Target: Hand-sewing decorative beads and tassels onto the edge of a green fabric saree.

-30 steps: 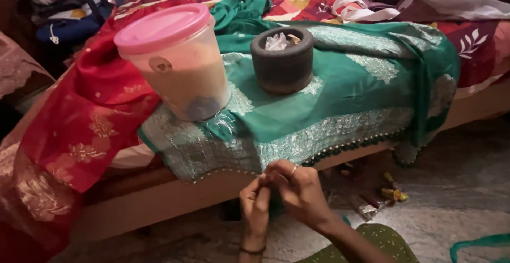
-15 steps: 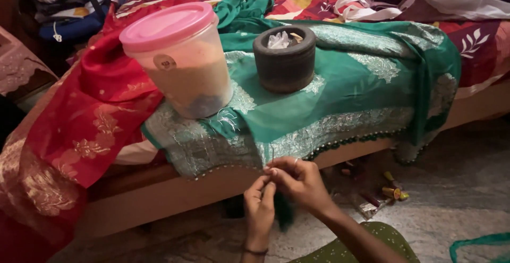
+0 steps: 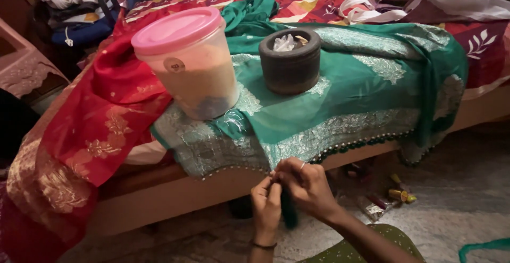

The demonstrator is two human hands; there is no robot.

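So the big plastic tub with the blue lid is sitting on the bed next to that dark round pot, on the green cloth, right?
Not quite: the tub's lid is pink, not blue, as the head view shows. The rest holds: the plastic tub stands beside the dark round pot on the green cloth spread over the bed.

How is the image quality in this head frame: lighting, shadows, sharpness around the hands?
Head view: warm, dim indoor light; the green cloth and pink-lidded container are lit and fairly sharp; the left hand and right hand sit in dimmer light, slightly soft; the floor under the bed edge falls into shadow; no strong glare.
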